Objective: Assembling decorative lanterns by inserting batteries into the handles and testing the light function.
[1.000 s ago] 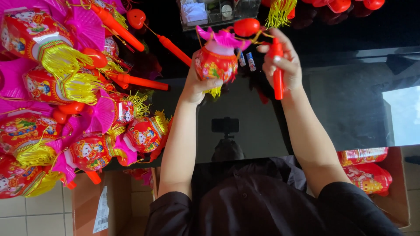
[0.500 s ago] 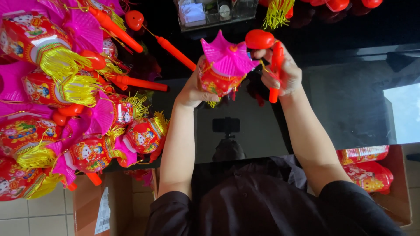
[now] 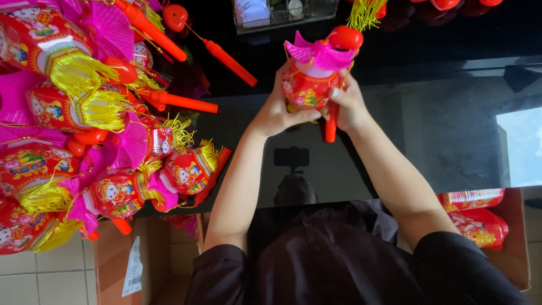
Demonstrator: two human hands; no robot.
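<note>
lantern pile [image 3: 84,130]: big heap of finished red and pink lanterns with yellow tassels, well off to the left of the grip. Looks parked there to keep the spot under the hands free.

loose handles [image 3: 175,101]: red stick handles poke out of the heap toward the grip, tips near but not touching the left forearm. That's the tight side.

left hand [image 3: 276,113]: wrapped round the left flank of the red lantern [image 3: 307,85], fingers curled and thumb pressed on its lower front. Reads like a steadying hold so the body doesn't spin.

lantern in the grip: held up off the black glass table [image 3: 429,130], between both hands, pink frilly cap [image 3: 316,53] pointing away from the person, a red bulb [image 3: 345,38] sitting at the top right of the cap.

right hand [image 3: 350,104]: closed on the right side of the lantern, and a red stick [image 3: 331,127] hangs down out of that same fist. Guessing it's kept there so the handle stays with the lantern.

clear box [image 3: 279,11]: just beyond the grip at the far table edge, so not much room forward.

open room: right of the grip the table is shiny bare glass, easiest way to swing out.

cardboard box [image 3: 511,248]: below the near right table edge, more lanterns in it, well apart from the hands.
</note>
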